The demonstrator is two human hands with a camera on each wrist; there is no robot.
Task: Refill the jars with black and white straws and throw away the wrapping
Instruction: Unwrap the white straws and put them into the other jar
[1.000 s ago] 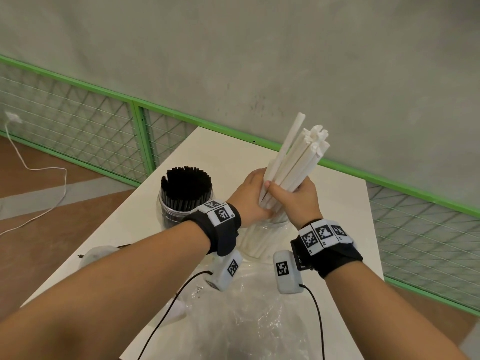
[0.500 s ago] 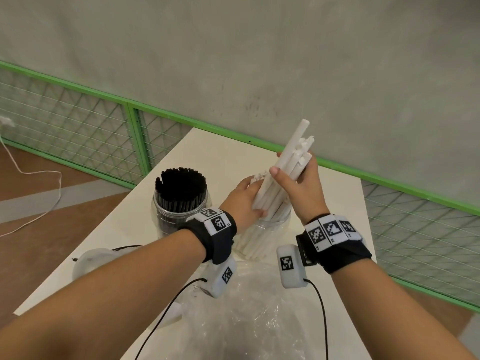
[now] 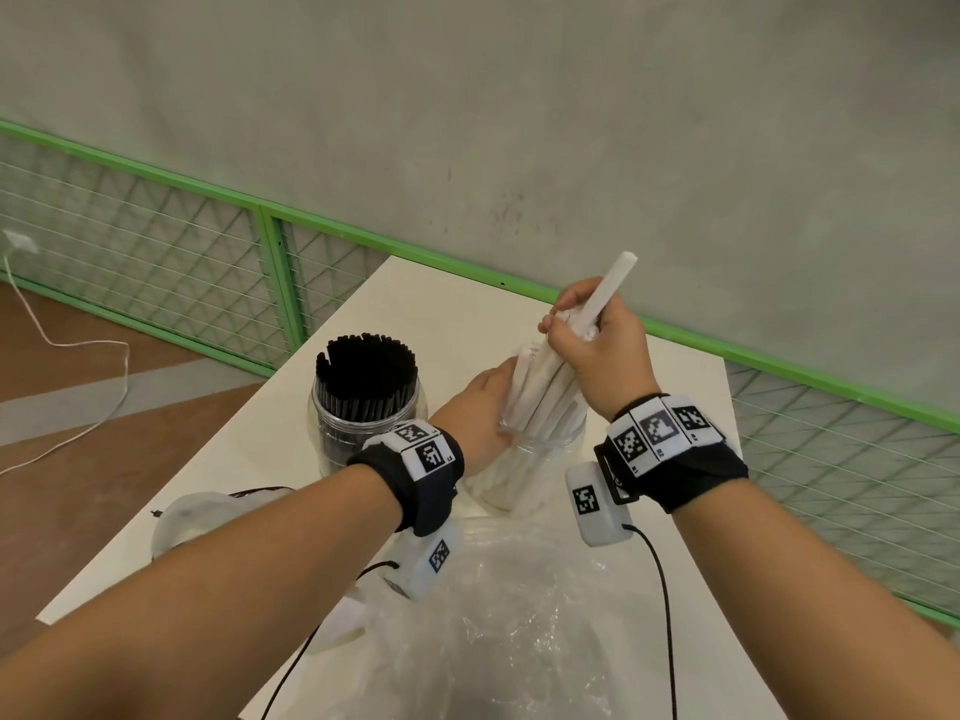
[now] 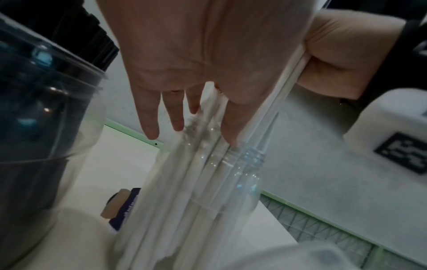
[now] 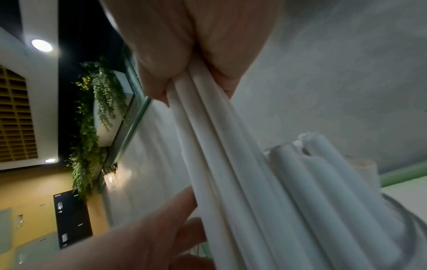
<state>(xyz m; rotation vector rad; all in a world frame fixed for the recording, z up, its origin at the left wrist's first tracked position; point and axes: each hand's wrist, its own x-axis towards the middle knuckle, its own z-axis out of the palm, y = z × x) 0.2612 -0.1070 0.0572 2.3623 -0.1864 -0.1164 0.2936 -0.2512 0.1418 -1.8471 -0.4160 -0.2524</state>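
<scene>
The right hand (image 3: 597,350) was curled around the upper part of a bundle of white straws (image 3: 550,387), whose lower ends stood inside the clear jar (image 3: 524,459) on the white table (image 3: 415,304); one straw stuck up above the fist. The left hand (image 3: 483,407) lay with straight fingers (image 4: 150,117) against the side of the bundle just above the jar's mouth, steadying it and gripping nothing. The bundle leaned away from upright. Likely hazards: were the grip let go while the bundle leaned so, its weight could have tipped the light jar, or loose straws could have fanned over the rim onto the table. A hard downward push could have buckled a straw caught on the rim. The second jar (image 3: 363,423), full of black straws (image 3: 371,366), stood just beside the left wrist and could have been knocked. The clear wrapping (image 3: 519,641) lay on the near table, not yet thrown away.
</scene>
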